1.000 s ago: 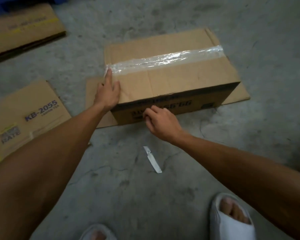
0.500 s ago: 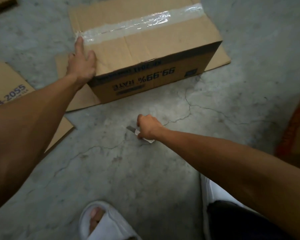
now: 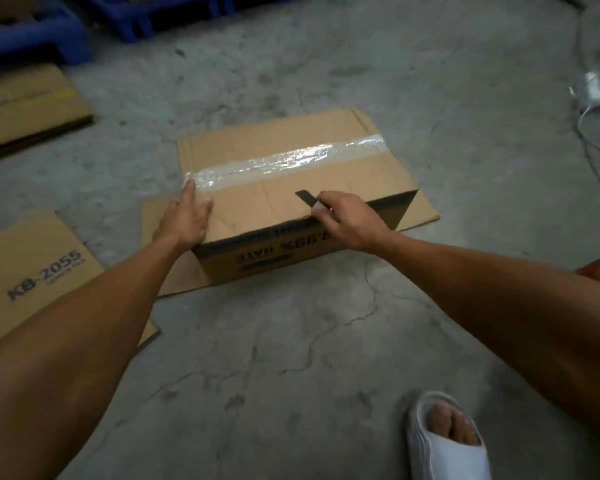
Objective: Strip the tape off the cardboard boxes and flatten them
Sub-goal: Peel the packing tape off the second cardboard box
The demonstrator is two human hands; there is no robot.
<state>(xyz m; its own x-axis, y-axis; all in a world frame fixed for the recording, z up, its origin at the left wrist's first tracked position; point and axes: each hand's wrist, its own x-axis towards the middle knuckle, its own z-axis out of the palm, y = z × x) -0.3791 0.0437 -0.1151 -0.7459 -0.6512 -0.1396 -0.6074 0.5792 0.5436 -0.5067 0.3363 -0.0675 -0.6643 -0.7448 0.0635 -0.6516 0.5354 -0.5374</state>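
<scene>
Sealed cardboard box (image 3: 291, 188) sits mid-floor at about 12 o'clock from the person, bottom flaps splayed flat on the concrete floor (image 3: 326, 341) at its left and right ends. Clear tape (image 3: 284, 161) runs the full length of the top seam, glossy, wrapping over both end edges. Left hand (image 3: 186, 220) lies flat, fingers straight, on the box's near-left top corner, fingertips touching the tape's left end. Right hand (image 3: 347, 220) grips a small knife (image 3: 307, 199), blade pointing toward 10 o'clock above the top panel, short of the tape. Bare cracked concrete lies open between box and the white slipper (image 3: 444, 448) at 5 o'clock. Flattened carton (image 3: 39, 265) at 9 o'clock reads "KB-2055"; smaller print beneath illegible. Another flattened carton (image 3: 25, 109) at 10 o'clock, yellow stripe, writing unreadable. Box's near side print is upside-down: "99.99% RATE", partly hidden by the right hand. Blue pallets (image 3: 49, 32) at 11 o'clock.
</scene>
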